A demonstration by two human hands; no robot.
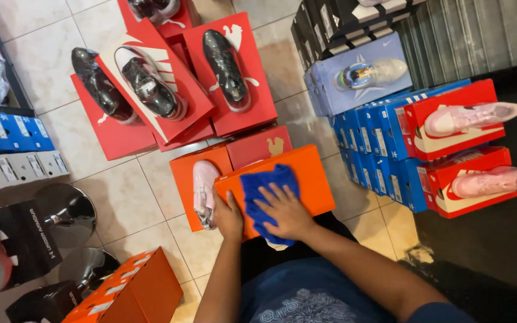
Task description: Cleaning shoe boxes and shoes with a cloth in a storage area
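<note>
An orange shoebox (306,179) rests across my lap. My left hand (228,216) grips its near left edge. My right hand (288,212) presses flat on a blue cloth (264,185) spread over the lid, fingers apart. Just left of the box a pale pink shoe (203,192) lies on another orange box (184,170).
Red shoeboxes topped with black shoes (225,66) crowd the tiled floor ahead. Stacked blue boxes (372,143) and red boxes with pink shoes (471,118) stand right. An orange box (136,290) and shiny round stand bases (67,212) lie left. Shelves hold more boxes at far left.
</note>
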